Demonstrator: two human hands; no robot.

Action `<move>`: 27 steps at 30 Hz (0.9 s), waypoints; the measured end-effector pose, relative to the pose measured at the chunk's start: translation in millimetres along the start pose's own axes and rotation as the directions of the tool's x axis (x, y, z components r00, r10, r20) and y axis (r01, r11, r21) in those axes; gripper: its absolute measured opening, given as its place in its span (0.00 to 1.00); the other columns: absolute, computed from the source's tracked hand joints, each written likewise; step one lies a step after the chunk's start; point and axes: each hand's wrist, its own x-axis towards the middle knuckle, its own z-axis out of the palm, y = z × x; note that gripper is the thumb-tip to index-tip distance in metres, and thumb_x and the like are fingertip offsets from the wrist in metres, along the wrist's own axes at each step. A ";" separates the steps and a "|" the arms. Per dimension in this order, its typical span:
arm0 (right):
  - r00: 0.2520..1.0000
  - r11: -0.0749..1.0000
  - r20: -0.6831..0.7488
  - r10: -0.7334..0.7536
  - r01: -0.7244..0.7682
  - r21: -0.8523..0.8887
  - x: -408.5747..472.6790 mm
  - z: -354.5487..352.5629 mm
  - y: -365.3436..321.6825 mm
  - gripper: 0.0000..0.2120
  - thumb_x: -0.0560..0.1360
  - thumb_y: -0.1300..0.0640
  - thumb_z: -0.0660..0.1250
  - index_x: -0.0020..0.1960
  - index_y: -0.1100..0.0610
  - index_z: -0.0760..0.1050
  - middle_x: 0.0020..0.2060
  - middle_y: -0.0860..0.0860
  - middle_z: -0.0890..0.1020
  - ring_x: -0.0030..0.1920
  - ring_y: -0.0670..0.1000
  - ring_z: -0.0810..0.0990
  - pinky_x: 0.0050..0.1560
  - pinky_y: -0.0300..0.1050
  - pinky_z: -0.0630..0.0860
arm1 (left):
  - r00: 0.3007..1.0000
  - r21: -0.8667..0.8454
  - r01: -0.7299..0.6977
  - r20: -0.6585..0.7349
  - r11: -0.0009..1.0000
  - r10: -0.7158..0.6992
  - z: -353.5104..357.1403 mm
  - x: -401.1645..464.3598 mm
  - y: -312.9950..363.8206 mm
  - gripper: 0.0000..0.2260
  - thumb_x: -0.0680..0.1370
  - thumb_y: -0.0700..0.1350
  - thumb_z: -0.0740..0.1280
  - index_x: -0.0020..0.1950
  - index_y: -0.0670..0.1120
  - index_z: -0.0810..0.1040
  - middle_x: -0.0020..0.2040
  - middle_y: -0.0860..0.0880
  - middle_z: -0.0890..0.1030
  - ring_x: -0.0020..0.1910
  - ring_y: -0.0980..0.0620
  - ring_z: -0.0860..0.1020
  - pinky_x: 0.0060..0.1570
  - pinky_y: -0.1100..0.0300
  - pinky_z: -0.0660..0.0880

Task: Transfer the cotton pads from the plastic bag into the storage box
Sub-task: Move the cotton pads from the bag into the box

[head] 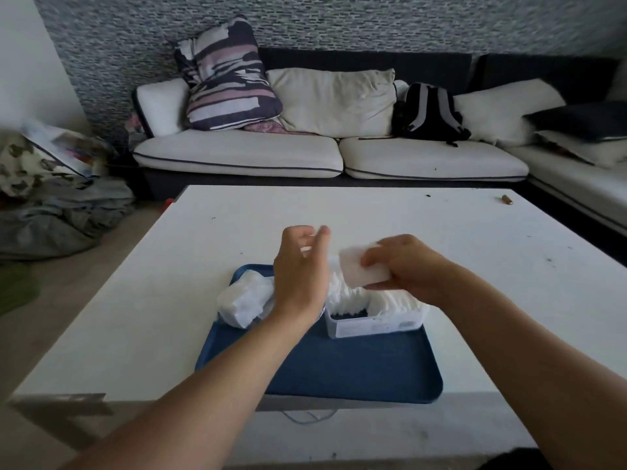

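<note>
Right hand [397, 262] round cotton pads [363, 271]

One head-worn view looks forward and down, close over the table [210, 239].

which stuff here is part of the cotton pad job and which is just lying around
Job: plastic bag of pads, storage box, pad stack held in the right hand, left hand, blue tray.

Lying about: backpack, striped cushion, small brown object on the table, clothes pile.
</note>
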 end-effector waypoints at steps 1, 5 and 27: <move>0.995 0.994 -0.015 0.099 -0.099 -0.040 1.6 -6.5 4.4 0.13 0.73 0.65 0.71 0.56 0.69 0.77 0.49 0.63 0.82 0.43 0.58 0.84 0.36 0.46 0.83 | 0.981 0.194 -0.192 0.055 0.962 0.185 -3.3 -2.3 -3.7 0.10 0.79 0.54 0.65 0.54 0.49 0.77 0.51 0.53 0.81 0.48 0.58 0.79 0.46 0.64 0.76; 0.964 0.930 0.041 0.261 -0.240 -0.279 8.2 -1.2 17.7 0.14 0.70 0.60 0.66 0.51 0.68 0.78 0.37 0.63 0.82 0.33 0.56 0.77 0.28 0.41 0.69 | 0.809 0.611 -0.563 0.547 0.557 0.216 -5.7 -13.4 -15.2 0.09 0.79 0.53 0.65 0.54 0.50 0.78 0.50 0.54 0.79 0.48 0.52 0.78 0.47 0.55 0.77; 0.957 0.278 0.042 0.286 -0.042 -0.960 18.2 27.6 19.6 0.12 0.75 0.57 0.67 0.35 0.60 0.70 0.28 0.53 0.74 0.28 0.50 0.70 0.34 0.40 0.70 | 0.648 0.740 -0.608 0.672 0.287 -0.359 1.2 -21.7 -41.5 0.16 0.80 0.57 0.64 0.53 0.44 0.74 0.48 0.47 0.79 0.44 0.45 0.76 0.43 0.54 0.72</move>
